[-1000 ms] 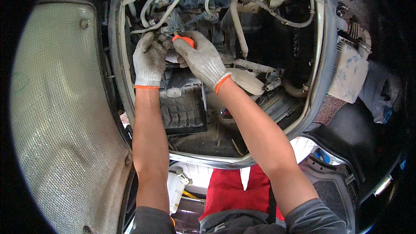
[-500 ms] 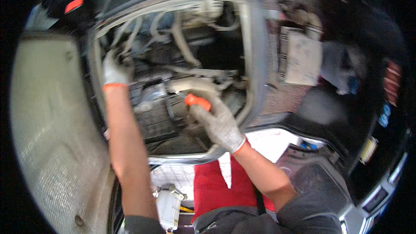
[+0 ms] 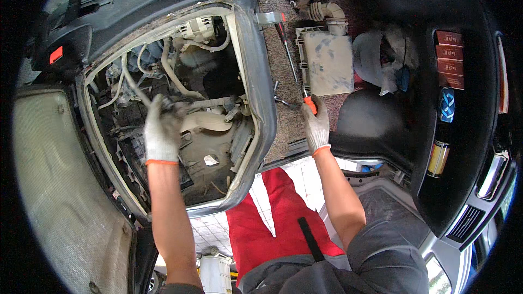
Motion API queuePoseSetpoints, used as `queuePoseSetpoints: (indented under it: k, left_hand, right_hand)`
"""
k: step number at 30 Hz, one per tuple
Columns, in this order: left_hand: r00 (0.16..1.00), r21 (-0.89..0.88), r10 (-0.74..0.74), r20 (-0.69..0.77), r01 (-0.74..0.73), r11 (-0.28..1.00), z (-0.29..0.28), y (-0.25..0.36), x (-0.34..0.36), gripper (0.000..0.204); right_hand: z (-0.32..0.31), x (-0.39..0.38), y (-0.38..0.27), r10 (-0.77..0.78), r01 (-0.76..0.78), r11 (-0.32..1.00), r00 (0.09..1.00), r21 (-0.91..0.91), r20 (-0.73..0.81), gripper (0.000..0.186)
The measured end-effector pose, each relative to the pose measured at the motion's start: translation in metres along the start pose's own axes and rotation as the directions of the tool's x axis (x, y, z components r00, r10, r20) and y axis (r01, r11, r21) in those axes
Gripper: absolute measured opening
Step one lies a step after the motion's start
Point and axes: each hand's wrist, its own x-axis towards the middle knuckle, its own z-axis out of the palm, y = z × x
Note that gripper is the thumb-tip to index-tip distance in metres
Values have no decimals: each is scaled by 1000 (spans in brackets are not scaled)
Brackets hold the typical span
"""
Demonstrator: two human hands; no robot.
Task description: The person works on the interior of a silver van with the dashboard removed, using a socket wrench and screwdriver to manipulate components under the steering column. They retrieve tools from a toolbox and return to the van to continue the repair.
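Observation:
My right hand [image 3: 317, 125], in a pale knitted glove with an orange cuff, grips the orange handle of a screwdriver [image 3: 310, 104]. Its metal shank points away from me, beside a dusty air filter housing [image 3: 328, 62] with a ribbed hose on the carpet. Over the open engine bay [image 3: 204, 182], my left hand [image 3: 162, 125] in a matching glove is close to a beige duct [image 3: 206, 122] and pale hoses [image 3: 170, 68]. Motion blur smears its dark fingertips, so whether they hold anything is unclear.
A long screwdriver [image 3: 289, 51] with a red-and-black handle lies on the carpet, near small metal tools [image 3: 281, 98]. Rubber-sealed framing [image 3: 261, 98] surrounds the bay. A raised panel [image 3: 60, 185] stands left. Dark red boxes [image 3: 450, 59] and a yellow can [image 3: 438, 158] sit in the right tray.
My right hand has carried the screwdriver from over the engine bay rightward to the carpet. My left hand has moved from the bay's left side toward its middle. The view has shifted right.

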Motion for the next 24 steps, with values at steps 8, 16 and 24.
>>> queuePoseSetpoints:
  k: [8, 16, 24]
  left_hand:
    - [878, -78, 27, 479, 11, 997, 95, -24, 21, 28]
    - [944, 91, 63, 325, -97, 991, 120, -13, 55, 41]
    - [974, 202, -36, 224, -10, 979, 79, -23, 67, 43]
  right_hand:
    - [31, 16, 31, -10, 17, 994, 998, -107, 68, 62]
    - [77, 29, 18, -27, 45, 993, 987, -113, 159, 66]
    - [84, 48, 19, -126, 155, 979, 971, -131, 205, 62]
